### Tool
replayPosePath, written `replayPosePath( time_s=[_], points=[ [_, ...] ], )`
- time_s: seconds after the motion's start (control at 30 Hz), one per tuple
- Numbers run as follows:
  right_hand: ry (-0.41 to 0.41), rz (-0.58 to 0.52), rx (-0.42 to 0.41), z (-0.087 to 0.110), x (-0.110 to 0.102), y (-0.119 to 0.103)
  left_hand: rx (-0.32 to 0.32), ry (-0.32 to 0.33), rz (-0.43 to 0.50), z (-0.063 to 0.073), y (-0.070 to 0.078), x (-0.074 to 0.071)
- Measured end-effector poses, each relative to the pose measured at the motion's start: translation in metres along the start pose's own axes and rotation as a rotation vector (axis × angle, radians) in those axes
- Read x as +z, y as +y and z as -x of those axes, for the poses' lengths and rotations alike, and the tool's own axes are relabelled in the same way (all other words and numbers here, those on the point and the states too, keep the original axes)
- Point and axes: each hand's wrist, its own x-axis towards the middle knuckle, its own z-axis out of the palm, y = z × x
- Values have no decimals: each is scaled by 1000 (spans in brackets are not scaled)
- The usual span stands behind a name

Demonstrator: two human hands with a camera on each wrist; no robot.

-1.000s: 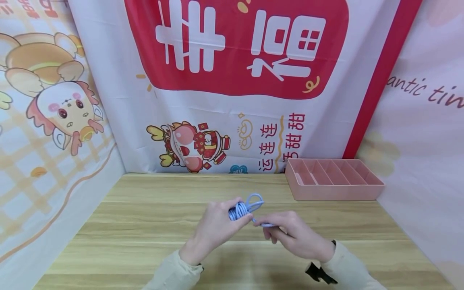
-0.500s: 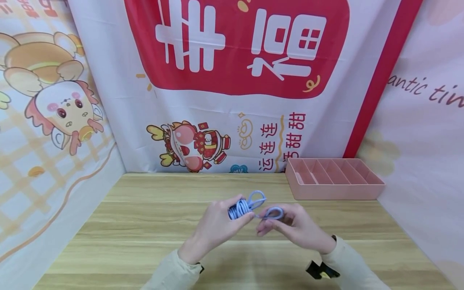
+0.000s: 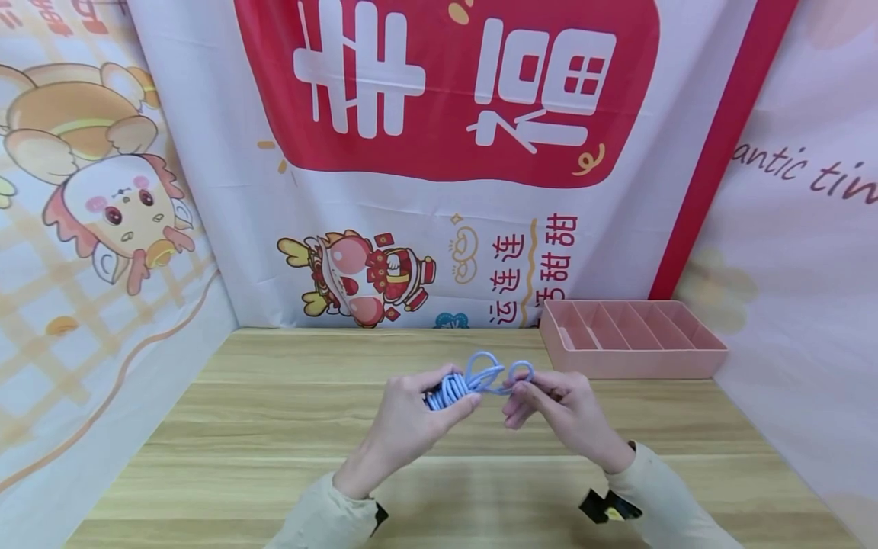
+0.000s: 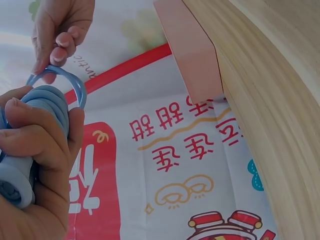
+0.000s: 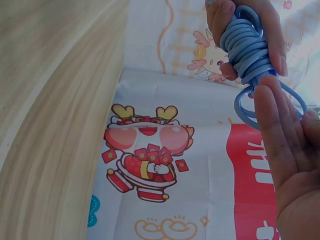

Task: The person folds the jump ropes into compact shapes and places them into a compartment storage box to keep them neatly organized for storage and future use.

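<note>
A light blue jump rope [image 3: 453, 389] is wound in tight turns around its handle, whose round end [image 4: 15, 185] shows in the left wrist view. My left hand [image 3: 409, 415] grips the wound bundle, fingers and thumb wrapped round it. Loops [image 5: 245, 110] of the cord stick out of the bundle's right end. My right hand [image 3: 565, 412] pinches a small cord loop [image 3: 521, 371] between thumb and index finger, just right of the bundle. Both hands are raised over the table.
The wooden table [image 3: 288, 442] spreads below the hands. At its back right corner stands a pink divided box [image 3: 641, 364]. Printed cloths [image 3: 453, 198] hang behind and at both sides. Black pieces [image 3: 607, 507] show at the right cuff.
My right hand has moved up and slightly right, drawing the cord loop with it. The loop now stands upright above its fingertips. My left hand keeps its grip almost in place.
</note>
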Motion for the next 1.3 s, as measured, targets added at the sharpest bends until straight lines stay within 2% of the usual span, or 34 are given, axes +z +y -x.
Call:
replayPosePath(
  time_s=[0.07, 0.2, 0.33, 0.57, 0.67, 0.87, 1.1, 1.3],
  points=[
    [23, 39, 20, 0, -1, -1, -21, -6, 24, 1, 1, -1],
    [51, 112, 114, -1, -2, -4, -45, -24, 51, 1, 2, -2],
    [26, 202, 166, -1, -3, -3, -68, -84, 77, 2, 2, -3],
    [-119, 449, 22, 1, -4, 5, -131, -186, 91, 3, 3, -5],
    [-145, 515, -7, 1, -4, 5, -142, -207, 84, 3, 4, -5],
    [-148, 601, -41, 3, -4, 4, -163, -225, 39, 2, 4, -5],
    [-140, 626, -101, 3, -3, 4, -202, -218, -21, 1, 3, -4],
    [-139, 682, -157, 2, -3, 2, -229, -218, -4, 1, 3, -3]
  ],
)
